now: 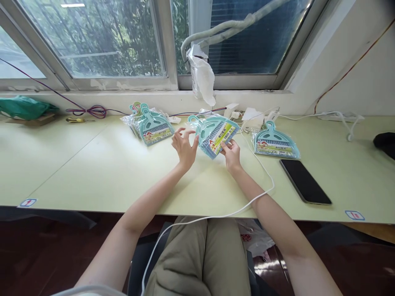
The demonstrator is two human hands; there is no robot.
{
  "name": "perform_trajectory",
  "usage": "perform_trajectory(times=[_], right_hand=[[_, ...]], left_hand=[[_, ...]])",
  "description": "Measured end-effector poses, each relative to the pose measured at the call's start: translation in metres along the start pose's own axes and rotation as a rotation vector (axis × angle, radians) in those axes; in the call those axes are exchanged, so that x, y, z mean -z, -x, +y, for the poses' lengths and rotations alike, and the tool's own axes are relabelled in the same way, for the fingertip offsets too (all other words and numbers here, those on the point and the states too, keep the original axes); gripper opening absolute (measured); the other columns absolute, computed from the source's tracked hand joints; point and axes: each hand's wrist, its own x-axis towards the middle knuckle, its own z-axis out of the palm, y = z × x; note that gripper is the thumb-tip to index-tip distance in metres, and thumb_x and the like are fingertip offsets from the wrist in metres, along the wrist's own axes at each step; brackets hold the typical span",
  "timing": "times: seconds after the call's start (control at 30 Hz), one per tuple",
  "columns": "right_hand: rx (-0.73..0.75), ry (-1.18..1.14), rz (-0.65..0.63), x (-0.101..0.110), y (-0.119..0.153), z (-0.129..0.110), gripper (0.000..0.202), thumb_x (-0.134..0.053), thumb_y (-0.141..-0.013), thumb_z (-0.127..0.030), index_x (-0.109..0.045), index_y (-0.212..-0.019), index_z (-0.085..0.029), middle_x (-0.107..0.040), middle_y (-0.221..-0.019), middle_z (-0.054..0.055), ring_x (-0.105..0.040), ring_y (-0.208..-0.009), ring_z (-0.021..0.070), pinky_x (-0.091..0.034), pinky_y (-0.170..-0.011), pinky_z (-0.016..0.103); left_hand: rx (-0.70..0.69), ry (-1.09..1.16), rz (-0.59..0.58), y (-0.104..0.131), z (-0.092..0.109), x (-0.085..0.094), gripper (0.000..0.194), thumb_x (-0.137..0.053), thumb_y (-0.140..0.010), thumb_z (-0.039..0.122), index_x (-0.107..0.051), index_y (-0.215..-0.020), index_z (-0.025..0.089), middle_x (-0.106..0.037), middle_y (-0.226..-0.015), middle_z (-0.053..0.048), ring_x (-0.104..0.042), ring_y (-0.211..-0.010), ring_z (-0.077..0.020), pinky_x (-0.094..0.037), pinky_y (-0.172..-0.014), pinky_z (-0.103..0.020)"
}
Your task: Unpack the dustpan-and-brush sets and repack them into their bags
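Note:
My right hand [231,155] grips the lower right edge of a light-blue dustpan set [207,130] in clear plastic wrap, with a yellow-green printed label facing me. The set is tilted, its ring handle toward the upper left. Just left of it, my left hand [185,150] is raised with fingers spread and curved, holding nothing. Farther left lies a pile of similar wrapped dustpan sets [154,125] on the table. Another wrapped dustpan set [273,142] lies to the right of my right hand.
A black phone [305,181] lies on the pale yellow table [92,172] at the right. One white cable [268,172] crosses my right forearm and drops off the front edge. Plugs and adapters [253,119], a yellow-handled tool [75,120] and a green bag [26,107] sit along the back.

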Motion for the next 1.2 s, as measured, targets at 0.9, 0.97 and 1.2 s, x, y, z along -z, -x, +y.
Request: perform_trajectory(times=[0.9, 0.97, 1.2], right_hand=[[0.01, 0.194, -0.092, 0.0, -0.007, 0.022, 0.052, -0.078, -0.066, -0.051, -0.055, -0.101, -0.02, -0.075, -0.092, 0.007, -0.073, -0.083, 0.0238, -0.063, -0.076, 0.042], [0.005, 0.191, -0.092, 0.0, -0.006, 0.022, 0.051, -0.078, -0.066, -0.05, -0.056, -0.101, -0.02, -0.075, -0.092, 0.007, -0.073, -0.082, 0.0236, -0.063, -0.076, 0.042], [-0.007, 0.206, -0.092, 0.0, -0.005, 0.02, 0.048, -0.077, -0.067, -0.049, -0.055, -0.099, -0.02, -0.075, -0.091, 0.007, -0.073, -0.085, 0.0244, -0.063, -0.076, 0.043]], left_hand=[[0.083, 0.341, -0.599, -0.012, -0.013, -0.016, 0.025, -0.059, -0.085, 0.03, -0.079, -0.089, 0.015, -0.072, -0.079, -0.002, -0.057, -0.071, -0.0141, -0.043, -0.068, -0.026], [0.024, 0.249, -0.577, -0.013, -0.011, -0.014, 0.028, -0.055, -0.09, 0.03, -0.079, -0.087, 0.016, -0.072, -0.08, -0.003, -0.059, -0.074, -0.0152, -0.045, -0.073, -0.027], [-0.13, 0.029, -0.513, -0.009, -0.008, -0.013, 0.017, -0.064, -0.087, 0.022, -0.079, -0.094, 0.018, -0.072, -0.083, -0.006, -0.059, -0.074, -0.0169, -0.045, -0.076, -0.03]])
